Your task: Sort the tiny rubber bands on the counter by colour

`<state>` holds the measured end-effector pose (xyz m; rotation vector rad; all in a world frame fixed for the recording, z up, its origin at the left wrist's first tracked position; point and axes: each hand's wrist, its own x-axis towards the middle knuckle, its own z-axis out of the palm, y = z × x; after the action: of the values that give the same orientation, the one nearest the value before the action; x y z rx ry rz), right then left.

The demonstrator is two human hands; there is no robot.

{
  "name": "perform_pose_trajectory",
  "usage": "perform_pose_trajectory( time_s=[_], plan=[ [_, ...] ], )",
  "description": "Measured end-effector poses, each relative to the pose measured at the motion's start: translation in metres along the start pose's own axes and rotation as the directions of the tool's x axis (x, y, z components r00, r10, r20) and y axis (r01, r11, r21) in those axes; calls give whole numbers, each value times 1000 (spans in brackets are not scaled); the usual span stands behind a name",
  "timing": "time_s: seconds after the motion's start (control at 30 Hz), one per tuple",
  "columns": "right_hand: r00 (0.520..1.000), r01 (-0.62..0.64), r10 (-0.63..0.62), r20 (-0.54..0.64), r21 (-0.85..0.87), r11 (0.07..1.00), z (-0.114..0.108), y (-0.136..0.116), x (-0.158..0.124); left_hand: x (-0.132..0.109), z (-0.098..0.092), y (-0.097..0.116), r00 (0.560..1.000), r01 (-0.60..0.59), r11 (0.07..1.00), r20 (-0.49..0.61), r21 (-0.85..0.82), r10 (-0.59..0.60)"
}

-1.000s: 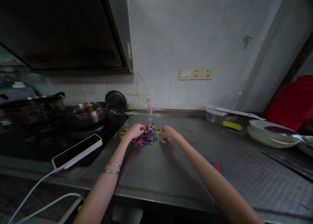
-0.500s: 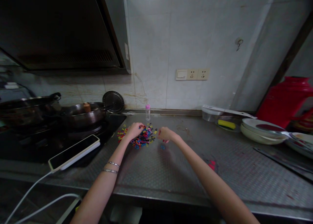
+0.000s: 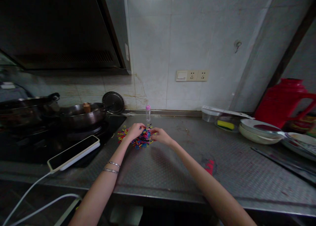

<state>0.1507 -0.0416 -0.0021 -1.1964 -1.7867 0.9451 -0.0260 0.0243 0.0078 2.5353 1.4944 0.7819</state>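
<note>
A heap of small coloured rubber bands [image 3: 140,140] lies on the steel counter [image 3: 172,166] near the wall. My left hand [image 3: 134,131] rests on the heap's left side with fingers curled into the bands. My right hand [image 3: 159,135] touches the heap's right edge, fingers pinched together; what they hold is too small to see. A tiny clear bottle with a pink cap [image 3: 148,113] stands just behind the heap.
A phone [image 3: 74,152] on a white cable lies at the stove's edge, left. Pans [image 3: 81,114] sit on the stove. At right are a plastic box with a yellow sponge [image 3: 225,124], stacked plates [image 3: 259,131] and a red jug [image 3: 286,102].
My right hand moved left from a few stray bands to the heap's edge. My left hand stayed on the heap. The view shifted slightly right.
</note>
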Motion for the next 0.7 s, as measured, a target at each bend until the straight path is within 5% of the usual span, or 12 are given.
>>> perform_pose_trajectory(
  time_s=[0.17,0.33,0.5,0.7],
  plan=[
    [987,-66,31,-157,-225,972,-43,28,-13,4,6,9,998,-48,984,-53,-172,39],
    [958,-193,16,-285,-606,772,-102,58,-48,8,30,33,981,-138,919,78,-369,179],
    [960,-231,19,-280,-750,620,-130,73,-75,10,62,65,906,-230,944,303,-236,297],
    [978,-176,20,-209,-761,624,-130,78,-86,2,89,90,874,-337,941,360,-34,326]
  ],
)
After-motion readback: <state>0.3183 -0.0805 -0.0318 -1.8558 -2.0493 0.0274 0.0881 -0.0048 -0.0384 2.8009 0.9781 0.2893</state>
